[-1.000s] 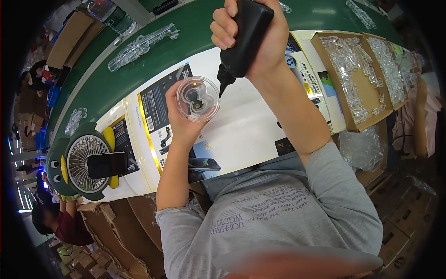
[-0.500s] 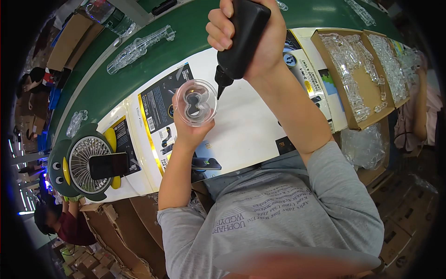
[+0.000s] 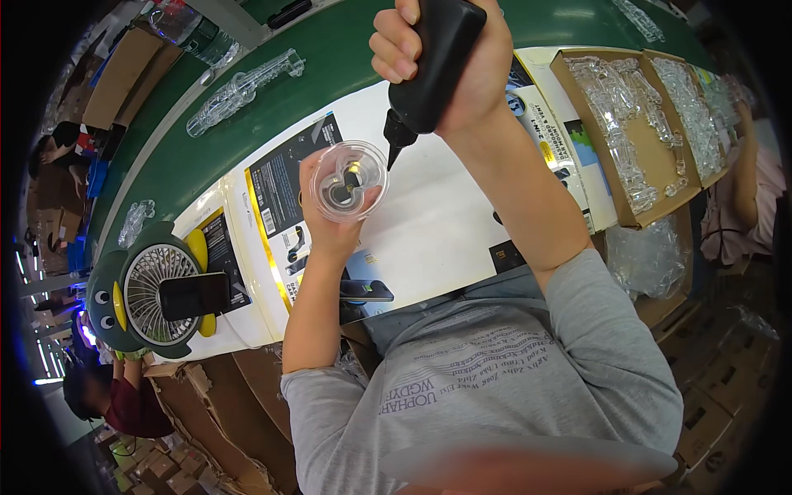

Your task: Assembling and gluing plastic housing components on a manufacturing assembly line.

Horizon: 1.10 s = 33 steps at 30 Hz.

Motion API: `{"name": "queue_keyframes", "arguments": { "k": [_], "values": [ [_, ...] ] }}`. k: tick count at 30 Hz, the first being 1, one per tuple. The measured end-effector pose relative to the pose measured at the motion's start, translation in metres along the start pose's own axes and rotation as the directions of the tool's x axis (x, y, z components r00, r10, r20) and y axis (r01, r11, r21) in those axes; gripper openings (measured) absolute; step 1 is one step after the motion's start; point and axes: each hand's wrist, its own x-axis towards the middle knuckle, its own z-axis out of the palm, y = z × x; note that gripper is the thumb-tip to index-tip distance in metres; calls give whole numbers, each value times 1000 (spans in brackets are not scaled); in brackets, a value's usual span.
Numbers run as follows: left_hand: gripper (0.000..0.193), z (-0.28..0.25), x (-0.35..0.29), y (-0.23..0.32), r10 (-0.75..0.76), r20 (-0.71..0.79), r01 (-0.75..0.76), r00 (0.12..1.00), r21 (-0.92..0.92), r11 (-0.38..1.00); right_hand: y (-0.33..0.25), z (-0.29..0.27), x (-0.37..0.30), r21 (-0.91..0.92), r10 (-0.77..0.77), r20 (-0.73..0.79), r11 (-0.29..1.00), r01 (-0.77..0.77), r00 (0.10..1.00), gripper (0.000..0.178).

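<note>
My left hand is closed around a clear, round plastic piece. Its wide circular rim faces up, and a rounded, multi-lobed opening shows inside. Above and to the right, my right hand grips a black squeeze bottle tipped nozzle-down. The tapered black nozzle points at the right edge of the rim; whether it touches cannot be made out. Beneath both hands lies white printed cardboard on the green table.
A penguin-shaped fan with a dark phone in front stands left. Clear plastic parts lie on the table beyond. A cardboard tray of clear parts sits right, near another person's arm. A water bottle is far left.
My left hand has turned the clear piece slightly, so its inner lobes sit differently. The bottle in my right hand has shifted slightly to the right, its nozzle tip a little higher.
</note>
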Motion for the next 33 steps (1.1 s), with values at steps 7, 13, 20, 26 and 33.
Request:
{"name": "queue_keyframes", "arguments": {
  "k": [7, 13, 20, 26, 33],
  "values": [
    [65, 0, -3, -3, 24, -16, -24, 1000, -29, 999, -3, -3, 1, 2, -3, -20, 1000, 3, 1000, 38],
    [64, -2, -3, -7, 3, -3, -3, 1000, -139, 990, -6, -2, 2, -16, -28, -31, 999, 28, 999, 37],
    [54, -3, 3, 0, -27, 4, 27, 1000, -136, 990, -8, -5, 4, -43, -45, -54, 998, 42, 998, 35],
    [49, -1, 5, -2, -92, -9, 85, 996, -289, 953, -8, -5, 4, -42, -52, -44, 998, 50, 998, 35],
    [47, -6, 2, -11, -77, 16, 79, 997, -305, 949, -9, -6, 4, -37, -48, -27, 998, 47, 998, 36]
  ]
}}
